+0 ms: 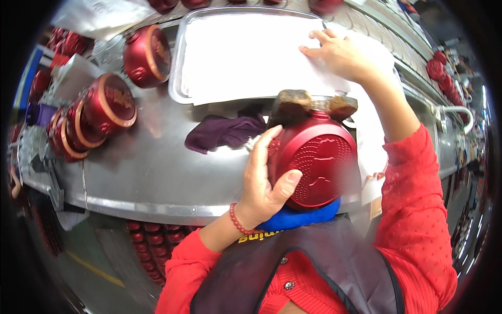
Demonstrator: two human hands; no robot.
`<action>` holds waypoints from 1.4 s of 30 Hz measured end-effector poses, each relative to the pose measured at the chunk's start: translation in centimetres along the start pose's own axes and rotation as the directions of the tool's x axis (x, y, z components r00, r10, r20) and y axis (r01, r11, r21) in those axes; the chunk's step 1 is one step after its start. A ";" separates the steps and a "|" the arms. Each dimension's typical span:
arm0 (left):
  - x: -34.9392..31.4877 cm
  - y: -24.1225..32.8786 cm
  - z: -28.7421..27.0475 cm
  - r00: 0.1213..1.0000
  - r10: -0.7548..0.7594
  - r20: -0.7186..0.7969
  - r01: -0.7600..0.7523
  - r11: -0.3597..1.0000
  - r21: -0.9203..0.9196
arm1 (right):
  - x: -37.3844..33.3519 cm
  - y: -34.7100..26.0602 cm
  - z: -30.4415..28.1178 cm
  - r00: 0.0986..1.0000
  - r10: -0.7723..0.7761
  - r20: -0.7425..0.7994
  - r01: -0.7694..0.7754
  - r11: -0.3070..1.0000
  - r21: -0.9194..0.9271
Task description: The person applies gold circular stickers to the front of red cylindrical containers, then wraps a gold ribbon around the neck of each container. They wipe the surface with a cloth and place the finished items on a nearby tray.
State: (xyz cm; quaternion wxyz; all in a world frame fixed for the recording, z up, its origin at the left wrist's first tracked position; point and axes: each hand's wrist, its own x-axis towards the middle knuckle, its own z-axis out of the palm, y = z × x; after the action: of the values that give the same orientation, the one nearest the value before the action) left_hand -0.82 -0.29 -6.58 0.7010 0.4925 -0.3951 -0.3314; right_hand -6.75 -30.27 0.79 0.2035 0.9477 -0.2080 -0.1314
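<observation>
My left hand (264,183) grips the side of a red metal pot (327,167), its thumb lying over the near edge. The dotted base of the pot faces up toward me. Its far side rests against dark brown, worn blocks (294,104), and a blue pad (308,215) sits between the pot and my apron. Farther off, my right hand (342,56) reaches over the right part of a clear tray (180,78) with white sheets (251,52). Its fingers are apart and slightly bent near the sheets; whether they touch is unclear.
A dark purple cloth (225,132) lies crumpled on the steel table (151,178). Several red pots with copper-coloured bases (111,102) stand tilted at the left, near clear plastic pieces (109,52). More red pots (157,243) are stacked below the table edge. A curved tap (465,116) is at right.
</observation>
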 end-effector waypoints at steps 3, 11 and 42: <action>0.0 0.1 -0.1 1.000 -0.018 0.024 0.018 1.000 -0.006 | -1.0 2.7 2.0 0.982 0.189 -0.013 -0.189 0.982 0.023; 0.7 1.3 0.1 0.992 -0.059 0.115 0.076 0.986 -0.146 | 2.0 4.6 5.8 0.844 0.516 0.147 -0.519 0.714 0.470; 1.8 3.7 0.2 0.959 -0.277 0.049 0.280 0.959 -0.053 | -4.8 11.2 20.1 0.644 0.739 -0.194 -0.555 0.627 0.546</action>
State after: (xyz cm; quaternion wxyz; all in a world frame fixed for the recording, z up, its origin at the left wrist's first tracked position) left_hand 0.12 -0.79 -2.67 0.6534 0.5152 -0.3262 -0.4486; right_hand -21.52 -44.09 -11.26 0.0568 0.8285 -0.5198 0.2005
